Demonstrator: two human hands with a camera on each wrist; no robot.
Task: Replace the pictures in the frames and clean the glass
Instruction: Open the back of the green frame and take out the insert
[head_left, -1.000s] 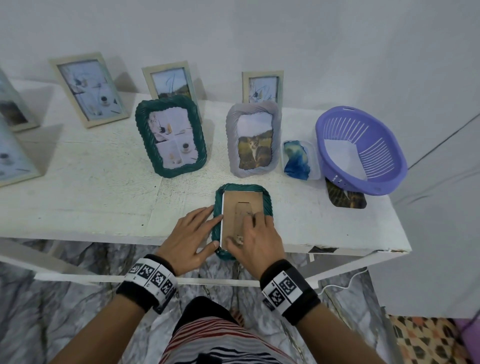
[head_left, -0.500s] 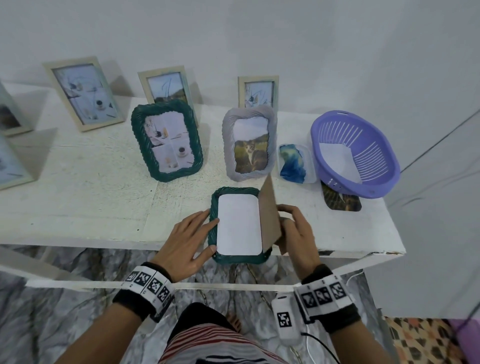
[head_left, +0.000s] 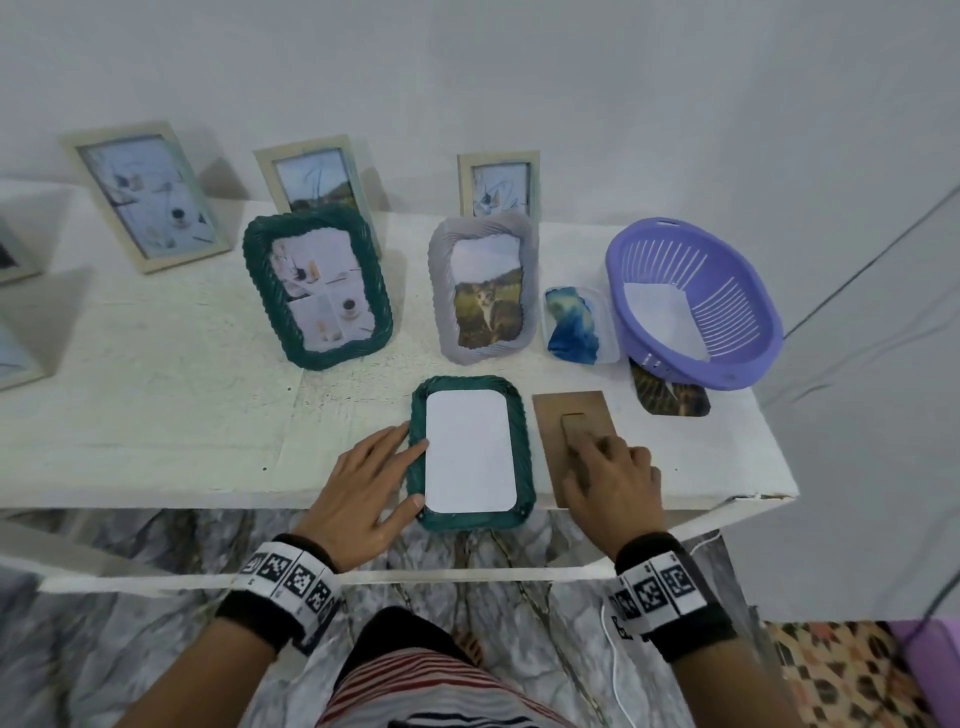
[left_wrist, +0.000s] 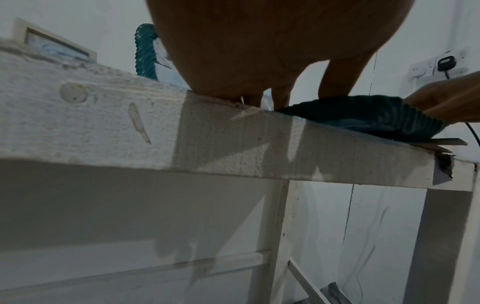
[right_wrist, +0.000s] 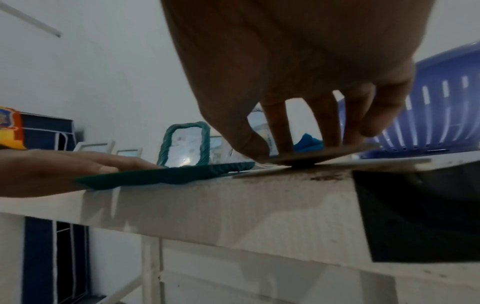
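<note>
Backing board (head_left: 571, 431) now lies on the table (head_left: 156, 415), your right hand (head_left: 613, 483) pressing it flat-fingered; left hand (head_left: 363, 488), fingers straight, steadies the open green frame (head_left: 522, 441), white picture back (head_left: 470, 449) exposed for removal.

Dark green frame (head_left: 523, 457), white picture back (head_left: 470, 451), brown backing board (head_left: 566, 415), purple basket (head_left: 737, 291).

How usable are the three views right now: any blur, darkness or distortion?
Head view: evenly lit, sharp on the green frame, wide-angle bending at the table edges. Left wrist view: dim, left hand fills the top, backlit and soft. Right wrist view: right hand dark and blurred, purple basket soft.
</note>
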